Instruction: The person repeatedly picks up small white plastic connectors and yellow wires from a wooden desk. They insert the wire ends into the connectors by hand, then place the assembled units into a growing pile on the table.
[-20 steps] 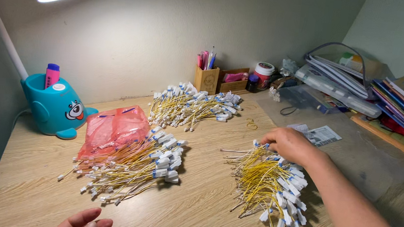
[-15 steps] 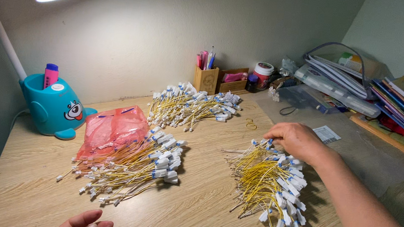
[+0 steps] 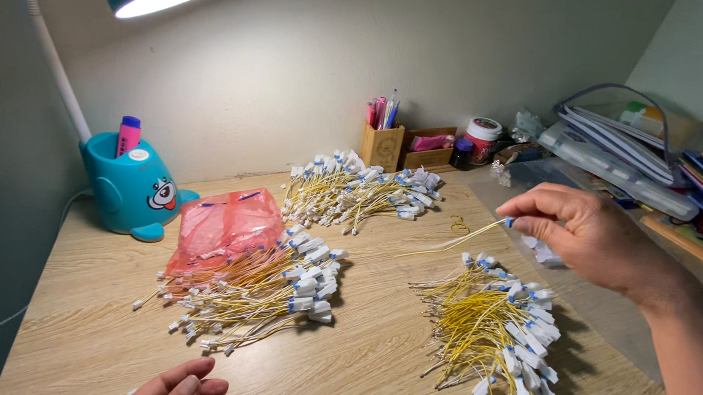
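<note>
My right hand [image 3: 600, 237] pinches one thin yellow wire [image 3: 451, 241] by its white connector end, lifted above the wire pile [image 3: 495, 326] at 5 o'clock on the wood-grain desk [image 3: 367, 382]. Left hand [image 3: 179, 388] rests loose at 7 o'clock, fingers curled, holding nothing. Red mesh bag [image 3: 222, 227] sits at 10 o'clock, w/ another bundle [image 3: 254, 296] spilling out.

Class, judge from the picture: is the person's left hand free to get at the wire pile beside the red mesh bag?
Probably yes: the left hand rests open and empty on the desk, just below the wire pile by the red mesh bag, with bare wood between.
</note>
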